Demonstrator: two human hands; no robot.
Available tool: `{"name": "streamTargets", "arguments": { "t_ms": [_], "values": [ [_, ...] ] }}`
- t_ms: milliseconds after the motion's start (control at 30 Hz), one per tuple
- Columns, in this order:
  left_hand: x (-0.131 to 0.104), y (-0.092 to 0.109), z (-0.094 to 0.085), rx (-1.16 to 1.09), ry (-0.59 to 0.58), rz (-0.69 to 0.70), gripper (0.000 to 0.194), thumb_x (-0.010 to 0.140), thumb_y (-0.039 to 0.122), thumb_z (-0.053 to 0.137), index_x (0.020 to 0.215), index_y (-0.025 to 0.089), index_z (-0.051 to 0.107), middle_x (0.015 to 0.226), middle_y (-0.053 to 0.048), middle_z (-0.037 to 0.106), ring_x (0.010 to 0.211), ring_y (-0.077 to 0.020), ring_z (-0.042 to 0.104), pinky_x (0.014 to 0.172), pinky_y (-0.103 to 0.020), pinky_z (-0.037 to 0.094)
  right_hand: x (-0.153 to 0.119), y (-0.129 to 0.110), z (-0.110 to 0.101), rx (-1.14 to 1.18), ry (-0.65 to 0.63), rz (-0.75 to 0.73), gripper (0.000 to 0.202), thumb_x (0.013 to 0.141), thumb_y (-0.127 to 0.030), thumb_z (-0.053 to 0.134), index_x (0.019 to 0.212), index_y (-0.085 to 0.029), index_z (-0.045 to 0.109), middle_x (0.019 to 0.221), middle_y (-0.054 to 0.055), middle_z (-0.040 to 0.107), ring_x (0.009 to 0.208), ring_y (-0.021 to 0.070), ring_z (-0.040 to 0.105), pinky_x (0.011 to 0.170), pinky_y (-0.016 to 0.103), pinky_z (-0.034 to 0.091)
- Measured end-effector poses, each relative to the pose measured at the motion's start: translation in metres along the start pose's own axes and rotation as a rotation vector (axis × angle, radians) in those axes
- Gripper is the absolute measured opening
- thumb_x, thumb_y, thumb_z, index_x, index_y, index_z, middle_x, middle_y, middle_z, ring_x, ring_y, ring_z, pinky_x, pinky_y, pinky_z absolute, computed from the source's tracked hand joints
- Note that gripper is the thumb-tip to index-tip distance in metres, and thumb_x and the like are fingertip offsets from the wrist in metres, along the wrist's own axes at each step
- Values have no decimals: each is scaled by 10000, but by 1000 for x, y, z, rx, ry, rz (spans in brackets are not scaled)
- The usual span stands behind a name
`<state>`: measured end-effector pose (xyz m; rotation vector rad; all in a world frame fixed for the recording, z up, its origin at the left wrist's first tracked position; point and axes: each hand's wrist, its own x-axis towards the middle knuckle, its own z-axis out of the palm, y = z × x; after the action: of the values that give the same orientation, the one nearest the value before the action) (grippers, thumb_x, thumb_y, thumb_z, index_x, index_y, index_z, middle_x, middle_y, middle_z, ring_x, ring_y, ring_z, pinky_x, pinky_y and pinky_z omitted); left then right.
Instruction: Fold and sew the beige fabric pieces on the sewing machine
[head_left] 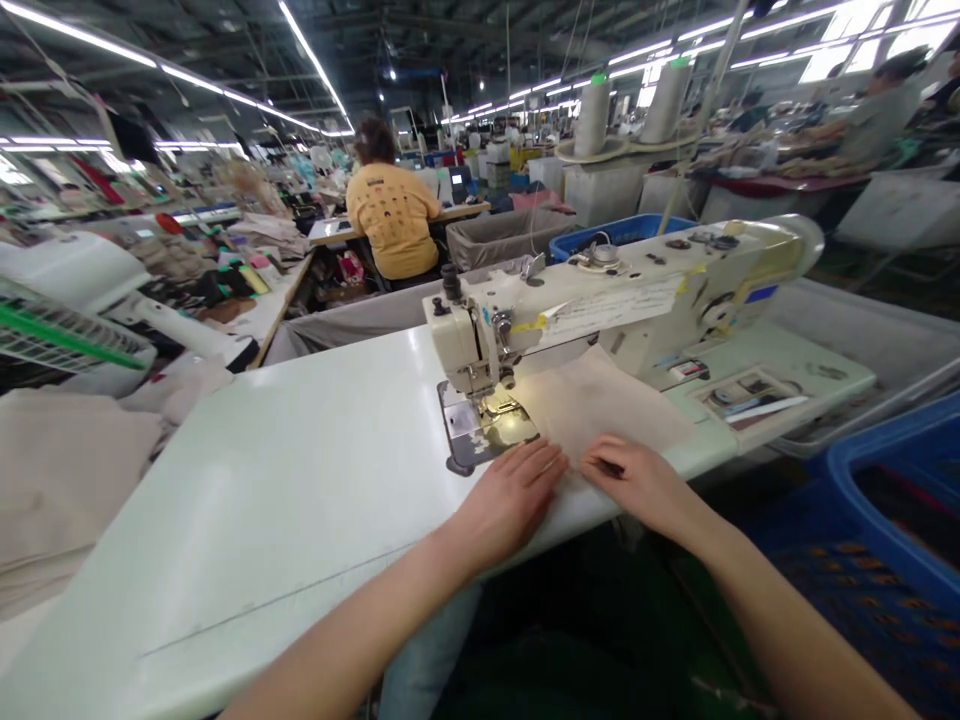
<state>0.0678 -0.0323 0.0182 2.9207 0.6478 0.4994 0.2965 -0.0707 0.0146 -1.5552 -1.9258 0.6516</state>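
A pale beige fabric piece (600, 400) lies on the bed of a white sewing machine (637, 300), to the right of the needle. My left hand (517, 495) rests with its fingers stretched flat at the near left corner of the fabric, just in front of the metal needle plate (465, 425). Close beside it, my right hand (641, 485) has curled fingers pinching the fabric's near edge. The presser foot (484, 405) stands under the lit needle area, and the fabric's left edge lies next to it.
The pale green table (300, 460) stretches left, with stacked beige fabric (67, 480) beyond its edge. A small tool tray (750, 400) sits at the right. A blue basket (885, 480) stands low right. Ahead, a person in a yellow shirt (394, 215) sits at another table.
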Motion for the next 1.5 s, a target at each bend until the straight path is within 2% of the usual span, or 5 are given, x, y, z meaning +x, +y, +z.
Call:
{"name": "streamTargets", "arguments": {
  "t_ms": [367, 733, 867, 1167, 1500],
  "values": [
    [26, 6, 8, 46, -123, -148, 111, 953, 231, 560, 1041, 175, 601, 1094, -97, 663, 1045, -268, 636, 924, -424, 560, 11, -7, -39, 117, 846, -147, 150, 941, -298, 550, 809, -248, 602, 1077, 79, 708, 1015, 228, 654, 735, 320, 491],
    [-32, 11, -25, 70, 599, -349, 568, 926, 272, 605, 1433, 234, 350, 1312, -163, 593, 1254, -309, 583, 1006, -510, 541, -13, -89, -37, 82, 261, -600, 207, 936, -115, 529, 1045, -289, 549, 1144, 23, 748, 971, 147, 709, 824, 261, 540],
    [-45, 7, -49, 83, 336, -78, 582, 914, 140, 499, 1472, 251, 374, 1178, -93, 692, 1160, -255, 647, 1157, -570, 388, -11, -100, -8, 177, -37, -597, 132, 954, -141, 500, 948, -255, 564, 964, -7, 747, 840, 127, 686, 764, 237, 516],
    [-70, 6, -32, 48, -18, -146, 184, 989, 189, 486, 1028, 180, 665, 1056, -94, 684, 956, -226, 647, 817, -364, 570, 8, -28, 35, -379, 183, -194, 108, 948, -196, 566, 852, -221, 609, 924, 55, 695, 896, 235, 635, 748, 329, 498],
    [-109, -14, -34, 141, 1, -238, 258, 940, 87, 505, 1145, 193, 618, 1141, -83, 677, 1062, -253, 601, 983, -452, 472, 36, 24, 10, -424, 217, -241, 172, 960, -233, 541, 913, -226, 707, 1074, 70, 746, 1001, 256, 666, 821, 375, 521]
  ]
}}
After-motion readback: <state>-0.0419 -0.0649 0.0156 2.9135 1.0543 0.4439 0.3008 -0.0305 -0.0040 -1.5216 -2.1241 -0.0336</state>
